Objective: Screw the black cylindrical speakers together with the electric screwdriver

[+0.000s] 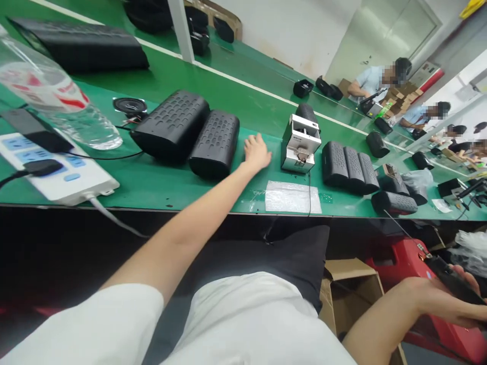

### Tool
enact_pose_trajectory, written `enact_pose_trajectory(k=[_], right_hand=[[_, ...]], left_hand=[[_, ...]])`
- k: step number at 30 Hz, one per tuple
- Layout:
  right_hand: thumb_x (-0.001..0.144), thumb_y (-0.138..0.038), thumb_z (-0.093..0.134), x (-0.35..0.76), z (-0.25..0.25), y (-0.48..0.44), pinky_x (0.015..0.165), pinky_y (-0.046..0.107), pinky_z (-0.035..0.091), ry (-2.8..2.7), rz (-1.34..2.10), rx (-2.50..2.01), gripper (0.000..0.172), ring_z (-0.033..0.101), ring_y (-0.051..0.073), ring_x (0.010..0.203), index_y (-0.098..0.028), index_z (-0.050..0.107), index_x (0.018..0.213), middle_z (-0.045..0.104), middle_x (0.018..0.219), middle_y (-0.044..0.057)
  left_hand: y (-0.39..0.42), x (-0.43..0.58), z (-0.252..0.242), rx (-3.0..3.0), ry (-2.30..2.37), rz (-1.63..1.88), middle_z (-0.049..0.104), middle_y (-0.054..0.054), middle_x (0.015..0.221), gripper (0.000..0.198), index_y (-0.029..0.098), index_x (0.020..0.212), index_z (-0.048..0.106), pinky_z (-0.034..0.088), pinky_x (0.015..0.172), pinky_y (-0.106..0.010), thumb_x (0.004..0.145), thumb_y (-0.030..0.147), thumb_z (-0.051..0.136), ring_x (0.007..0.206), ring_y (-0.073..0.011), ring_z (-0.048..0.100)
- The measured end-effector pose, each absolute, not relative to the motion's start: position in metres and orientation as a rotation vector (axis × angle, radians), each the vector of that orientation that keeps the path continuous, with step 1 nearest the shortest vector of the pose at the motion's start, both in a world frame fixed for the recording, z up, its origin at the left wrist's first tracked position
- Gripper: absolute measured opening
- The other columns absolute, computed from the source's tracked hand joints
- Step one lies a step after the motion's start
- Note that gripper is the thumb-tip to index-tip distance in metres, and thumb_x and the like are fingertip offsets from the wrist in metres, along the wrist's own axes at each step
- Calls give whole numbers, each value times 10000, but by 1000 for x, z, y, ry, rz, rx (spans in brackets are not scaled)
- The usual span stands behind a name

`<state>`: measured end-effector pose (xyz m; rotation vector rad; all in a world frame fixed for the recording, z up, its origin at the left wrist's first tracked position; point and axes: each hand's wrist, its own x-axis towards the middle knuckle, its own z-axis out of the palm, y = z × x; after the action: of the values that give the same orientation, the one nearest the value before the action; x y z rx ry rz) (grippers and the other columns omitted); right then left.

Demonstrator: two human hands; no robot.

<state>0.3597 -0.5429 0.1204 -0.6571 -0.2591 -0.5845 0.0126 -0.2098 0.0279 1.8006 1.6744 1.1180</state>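
My left hand lies on the green bench, fingers spread, holding nothing. Just to its left stands a black speaker housing with a dimpled surface, and a larger one sits beyond that. On the hand's other side is a white-and-silver metal fixture with a cable hanging from it. A flat bubble-wrap sheet lies in front of the fixture. Low at the right edge, my right hand is closed around a black object, partly cut off; its kind is unclear.
At left are a water bottle, a power strip and a loose speaker driver. Several black housings line the bench at right. Below are an open cardboard box and a red case. Co-workers sit farther along.
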Motion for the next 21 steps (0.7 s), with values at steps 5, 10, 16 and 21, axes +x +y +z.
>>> enact_pose_trajectory(k=[5, 10, 16, 21], right_hand=[[1237, -287, 330, 374, 117, -539, 638, 207, 655, -198, -358, -772, 463, 686, 113, 701, -214, 523, 823, 569, 780, -3], [1168, -292, 669, 389, 87, -546, 633, 206, 604, -172, -126, -1012, 171, 678, 117, 755, -123, 699, 1166, 678, 965, 17], [1183, -223, 606, 394, 95, -556, 619, 183, 591, -110, -179, -985, 134, 676, 114, 773, -125, 695, 1199, 664, 987, 20], [1242, -227, 439, 389, 112, -554, 550, 139, 490, -58, -187, -849, 275, 599, 75, 644, -152, 697, 1182, 618, 891, -10]], left_hand=[[-181, 8, 3, 1651, 1840, 1024, 575, -291, 1614, 460, 116, 1419, 649, 286, 1331, -673, 1004, 311, 678, 1600, -491, 422], [-164, 2, -20, 1610, 1777, 1102, 610, -139, 1562, 346, 215, 1345, 668, 298, 1309, -553, 1037, 360, 727, 1551, -366, 433], [-155, 3, -18, 1553, 1765, 1123, 661, -11, 1462, 372, 150, 1387, 588, 267, 1295, -493, 1115, 361, 728, 1391, -214, 480], [-156, 2, -15, 1580, 1716, 1149, 697, -49, 1509, 417, 116, 1433, 573, 306, 1321, -557, 1116, 330, 738, 1422, -274, 543]])
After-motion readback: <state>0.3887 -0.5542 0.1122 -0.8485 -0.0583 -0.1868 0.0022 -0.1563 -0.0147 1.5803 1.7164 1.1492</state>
